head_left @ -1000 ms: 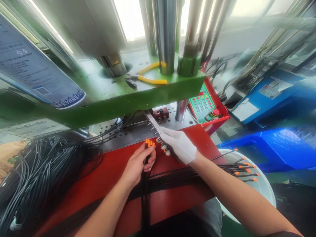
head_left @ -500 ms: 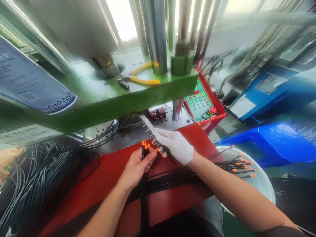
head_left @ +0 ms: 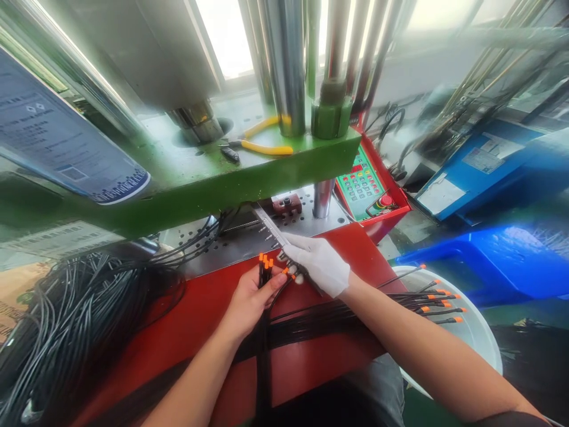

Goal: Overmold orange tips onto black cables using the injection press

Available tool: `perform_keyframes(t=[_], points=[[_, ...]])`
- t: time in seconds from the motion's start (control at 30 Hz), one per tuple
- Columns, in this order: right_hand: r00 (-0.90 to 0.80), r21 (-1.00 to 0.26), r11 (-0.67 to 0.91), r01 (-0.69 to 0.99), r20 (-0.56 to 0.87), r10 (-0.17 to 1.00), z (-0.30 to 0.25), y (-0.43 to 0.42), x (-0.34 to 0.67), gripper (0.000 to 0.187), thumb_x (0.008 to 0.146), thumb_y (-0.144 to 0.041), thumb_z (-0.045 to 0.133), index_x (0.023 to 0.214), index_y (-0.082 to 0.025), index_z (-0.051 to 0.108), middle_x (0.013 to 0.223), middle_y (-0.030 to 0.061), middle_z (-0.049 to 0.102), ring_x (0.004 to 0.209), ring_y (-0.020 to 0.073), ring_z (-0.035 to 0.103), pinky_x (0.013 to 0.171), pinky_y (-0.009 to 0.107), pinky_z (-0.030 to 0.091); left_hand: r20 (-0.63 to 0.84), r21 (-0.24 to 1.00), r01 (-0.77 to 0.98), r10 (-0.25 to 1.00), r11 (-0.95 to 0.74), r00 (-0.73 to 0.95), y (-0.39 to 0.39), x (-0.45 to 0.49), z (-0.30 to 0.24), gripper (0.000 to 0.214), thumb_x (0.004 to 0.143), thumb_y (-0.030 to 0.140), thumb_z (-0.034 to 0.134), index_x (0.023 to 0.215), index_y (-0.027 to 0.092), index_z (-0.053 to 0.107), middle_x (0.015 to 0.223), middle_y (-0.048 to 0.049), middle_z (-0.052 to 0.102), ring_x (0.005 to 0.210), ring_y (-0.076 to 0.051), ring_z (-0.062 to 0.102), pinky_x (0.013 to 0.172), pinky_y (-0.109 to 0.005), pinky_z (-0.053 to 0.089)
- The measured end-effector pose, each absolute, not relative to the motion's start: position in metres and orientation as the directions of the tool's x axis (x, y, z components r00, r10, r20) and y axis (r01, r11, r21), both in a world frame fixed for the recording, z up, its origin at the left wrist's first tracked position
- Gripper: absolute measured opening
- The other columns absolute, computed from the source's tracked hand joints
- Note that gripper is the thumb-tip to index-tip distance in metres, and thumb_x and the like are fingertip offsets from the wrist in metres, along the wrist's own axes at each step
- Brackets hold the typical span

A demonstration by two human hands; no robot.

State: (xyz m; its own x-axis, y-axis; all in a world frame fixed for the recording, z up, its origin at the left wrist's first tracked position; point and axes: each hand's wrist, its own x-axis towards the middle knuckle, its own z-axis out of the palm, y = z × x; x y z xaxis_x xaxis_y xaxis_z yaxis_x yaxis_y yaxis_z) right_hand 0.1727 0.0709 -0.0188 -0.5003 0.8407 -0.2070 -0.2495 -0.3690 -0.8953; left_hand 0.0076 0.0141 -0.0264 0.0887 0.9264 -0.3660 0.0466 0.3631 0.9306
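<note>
1. Bottom centre, nearest — a bundle of black cables ran vertically up from the lower edge into the person's left hand (head_left: 251, 299). Left hand was bare and grasping that bundle; the orange-tipped cables (head_left: 265, 267) poked up above its fingers, mid-frame.
2. Just right of that: right hand (head_left: 322, 264), white-gloved, was gripping the near end of a slim metal bar (head_left: 270, 225) with small pins along its left edge. Bar slanted up and left. A couple more orange tips sat between the left thumb and the gloved fingers; could not tell which hand had them.
3. Both hands were over the red work surface (head_left: 360, 255). A second cable bundle (head_left: 329, 317) lay across it under the right forearm, orange ends reaching over the white basin (head_left: 494, 344), lower right.
4. Lower left: big tangled cable pile (head_left: 57, 326).
5. Centre, beyond the red surface: perforated metal plate (head_left: 202, 261) with a reddish-brown block (head_left: 287, 204) on it, near the bar's far end.
6. Above that, green press beam (head_left: 267, 184) — yellow-handled pliers (head_left: 269, 149) on top, printed can (head_left: 71, 130) at upper left.
7. Right side: red control box (head_left: 393, 216), blue bin (head_left: 502, 261), then blue machine (head_left: 493, 157) farther back.
</note>
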Motion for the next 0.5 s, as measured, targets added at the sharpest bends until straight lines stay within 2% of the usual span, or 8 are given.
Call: perform_keyframes(t=[0.2,0.3,0.4,0.47,0.5], points=[[-0.498,-0.907,-0.361,-0.215,-0.216,0.84,-0.015,0.071,0.173,0.045,0.088,-0.027,0.052,0.131,-0.013,0.054,0.079,0.0032,0.06,0.052,0.006,0.048,0.042,0.018,0.044,-0.355,0.933,0.089,0.933,0.349,0.062,0.014,0.007,-0.027,0.032,0.078,0.041,0.069,0.086,0.014,0.054,0.055,0.007,0.038,0.046,-0.005,0.028,0.045,-0.019,0.022],[-0.456,-0.927,-0.351,-0.132,-0.257,0.852,-0.015,0.07,0.171,0.045,0.088,-0.022,0.05,0.132,-0.013,0.053,0.077,0.0021,0.06,0.048,0.0045,0.046,0.042,0.017,0.044,-0.301,0.923,0.252,0.954,0.291,0.002,0.015,0.009,-0.026,0.031,0.079,0.042,0.068,0.086,0.014,0.056,0.06,0.0045,0.047,0.051,-0.007,0.036,0.051,-0.02,0.029],[-0.412,-0.952,-0.302,-0.043,-0.258,0.874,-0.019,0.068,0.168,0.045,0.088,-0.024,0.052,0.132,-0.017,0.054,0.081,0.0024,0.063,0.047,0.0039,0.045,0.044,0.018,0.045,-0.166,0.88,0.445,0.985,0.166,-0.038,0.014,0.015,-0.023,0.027,0.081,0.04,0.064,0.086,0.014,0.059,0.078,-0.0021,0.061,0.071,-0.014,0.052,0.067,-0.024,0.039],[-0.414,-0.961,-0.276,-0.015,-0.246,0.876,-0.021,0.068,0.168,0.045,0.087,-0.025,0.054,0.132,-0.018,0.054,0.084,0.0029,0.064,0.047,0.004,0.045,0.045,0.019,0.045,-0.125,0.86,0.493,0.991,0.128,-0.04,0.014,0.019,-0.022,0.026,0.082,0.04,0.063,0.087,0.015,0.059,0.086,-0.0042,0.063,0.08,-0.017,0.054,0.073,-0.025,0.04],[-0.42,-0.961,-0.276,-0.019,-0.243,0.874,-0.021,0.068,0.169,0.045,0.087,-0.025,0.054,0.131,-0.017,0.055,0.083,0.0029,0.064,0.047,0.0042,0.045,0.045,0.019,0.045,-0.128,0.861,0.491,0.991,0.131,-0.038,0.013,0.02,-0.022,0.027,0.082,0.041,0.062,0.087,0.015,0.059,0.083,-0.0038,0.062,0.077,-0.017,0.054,0.07,-0.025,0.04]])
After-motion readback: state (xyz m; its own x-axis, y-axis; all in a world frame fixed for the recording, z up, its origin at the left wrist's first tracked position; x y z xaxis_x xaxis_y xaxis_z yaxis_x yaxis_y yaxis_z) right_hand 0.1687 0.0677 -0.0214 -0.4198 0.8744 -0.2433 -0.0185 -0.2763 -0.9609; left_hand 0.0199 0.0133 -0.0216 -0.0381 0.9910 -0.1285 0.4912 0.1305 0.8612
